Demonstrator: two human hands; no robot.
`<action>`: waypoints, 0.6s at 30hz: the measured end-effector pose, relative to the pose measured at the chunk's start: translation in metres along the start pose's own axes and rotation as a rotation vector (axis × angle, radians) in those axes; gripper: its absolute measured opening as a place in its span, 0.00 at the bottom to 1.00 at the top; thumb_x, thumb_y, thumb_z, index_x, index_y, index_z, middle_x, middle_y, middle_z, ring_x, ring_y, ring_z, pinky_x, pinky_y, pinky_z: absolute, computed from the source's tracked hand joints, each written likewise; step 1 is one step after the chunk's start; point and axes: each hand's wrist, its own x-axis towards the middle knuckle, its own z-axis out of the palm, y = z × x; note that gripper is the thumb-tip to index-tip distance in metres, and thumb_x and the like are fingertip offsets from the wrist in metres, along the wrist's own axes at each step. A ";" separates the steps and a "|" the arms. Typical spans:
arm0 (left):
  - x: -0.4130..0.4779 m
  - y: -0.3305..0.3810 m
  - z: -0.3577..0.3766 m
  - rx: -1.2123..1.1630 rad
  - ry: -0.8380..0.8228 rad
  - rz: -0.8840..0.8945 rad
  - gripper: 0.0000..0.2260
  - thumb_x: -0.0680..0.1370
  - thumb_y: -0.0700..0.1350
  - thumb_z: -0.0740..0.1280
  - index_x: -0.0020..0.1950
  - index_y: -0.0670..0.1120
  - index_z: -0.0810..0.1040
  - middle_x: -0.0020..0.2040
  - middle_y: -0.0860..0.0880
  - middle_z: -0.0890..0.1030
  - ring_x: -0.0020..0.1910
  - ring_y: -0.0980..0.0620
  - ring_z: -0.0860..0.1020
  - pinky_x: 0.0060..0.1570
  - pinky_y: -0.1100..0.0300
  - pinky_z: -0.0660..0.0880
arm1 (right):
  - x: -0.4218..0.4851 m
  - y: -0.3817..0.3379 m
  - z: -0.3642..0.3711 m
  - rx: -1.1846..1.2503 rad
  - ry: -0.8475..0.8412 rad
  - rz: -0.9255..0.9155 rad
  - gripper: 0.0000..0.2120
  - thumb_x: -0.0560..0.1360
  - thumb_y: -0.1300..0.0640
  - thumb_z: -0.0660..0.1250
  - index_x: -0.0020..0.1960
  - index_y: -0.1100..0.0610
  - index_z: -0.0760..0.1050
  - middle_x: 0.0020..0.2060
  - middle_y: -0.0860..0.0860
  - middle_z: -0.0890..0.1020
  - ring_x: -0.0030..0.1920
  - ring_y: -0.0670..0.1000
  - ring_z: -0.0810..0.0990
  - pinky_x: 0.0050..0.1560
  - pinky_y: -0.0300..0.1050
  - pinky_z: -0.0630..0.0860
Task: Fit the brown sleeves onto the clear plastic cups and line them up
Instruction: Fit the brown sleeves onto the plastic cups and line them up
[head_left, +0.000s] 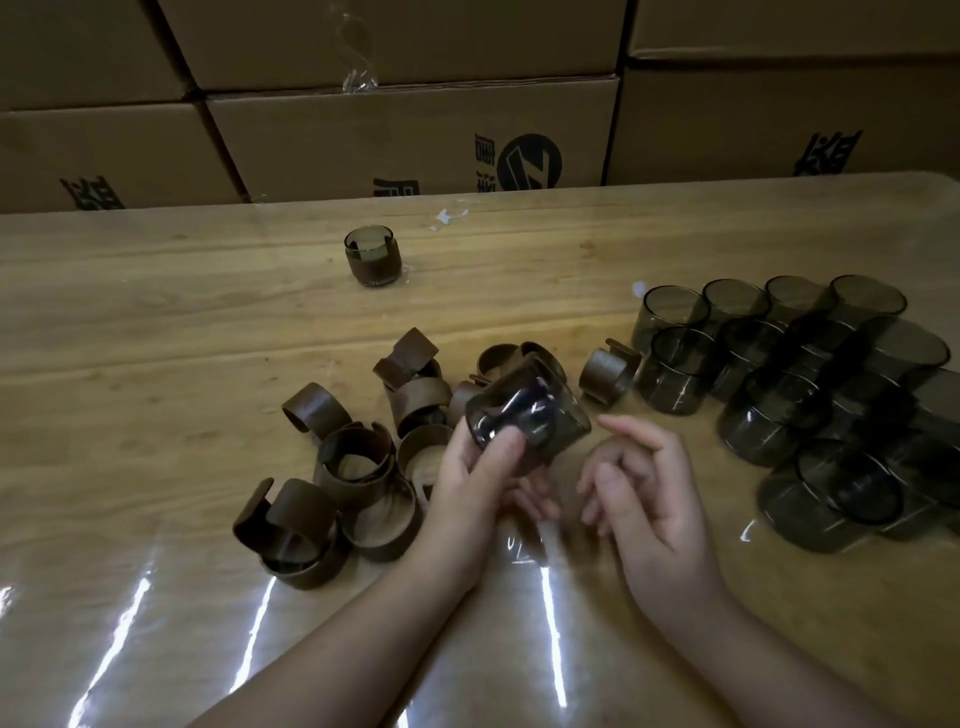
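Smoky clear plastic makes up the cup (527, 418) held tilted above the worktop (182, 322), its base turned toward the camera and a brown sleeve (530, 364) showing around its far end; how far the sleeve is seated cannot be told. The left hand (480, 480) grips this held cup from below, thumb pressed against the base and fingers curled under the wall. Just to the right of the held cup, the right hand (641, 488) hangs apart from it, fingers loosely curled and grasping nothing. To the left of the held cup and slightly nearer the camera lies a loose pile of brown sleeves (353, 467), some upright, some on their sides, several overlapping. One more sleeve (605, 376) sits just right of the held cup, touching or nearly touching the cluster of bare cups (800, 395) that stands further right, packed close in rough rows, rims up. Well beyond the held cup, toward the far edge of the worktop, one finished cup (373, 255) stands upright alone with its sleeve around the lower part. Farther back still, stacked cardboard boxes (415, 135) with black printed marks form a wall along the worktop's far edge.
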 end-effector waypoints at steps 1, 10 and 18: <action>0.001 -0.001 -0.001 -0.019 -0.003 0.000 0.37 0.63 0.72 0.70 0.55 0.42 0.76 0.29 0.47 0.78 0.25 0.49 0.78 0.26 0.61 0.74 | 0.001 0.001 0.000 -0.032 0.002 0.019 0.16 0.74 0.51 0.61 0.62 0.46 0.68 0.42 0.44 0.78 0.40 0.44 0.77 0.40 0.38 0.74; 0.003 -0.001 -0.004 -0.051 -0.107 -0.057 0.34 0.67 0.75 0.61 0.55 0.49 0.81 0.26 0.45 0.79 0.23 0.50 0.78 0.25 0.64 0.73 | 0.005 0.002 0.000 -0.273 -0.132 -0.139 0.26 0.76 0.56 0.61 0.73 0.51 0.63 0.74 0.46 0.65 0.74 0.51 0.63 0.66 0.63 0.68; 0.003 0.000 0.000 0.042 -0.131 -0.076 0.29 0.68 0.75 0.61 0.50 0.52 0.84 0.27 0.46 0.80 0.24 0.51 0.79 0.25 0.63 0.74 | 0.008 0.004 0.002 -0.196 -0.128 -0.039 0.28 0.76 0.54 0.61 0.74 0.50 0.59 0.75 0.45 0.62 0.75 0.48 0.61 0.70 0.58 0.65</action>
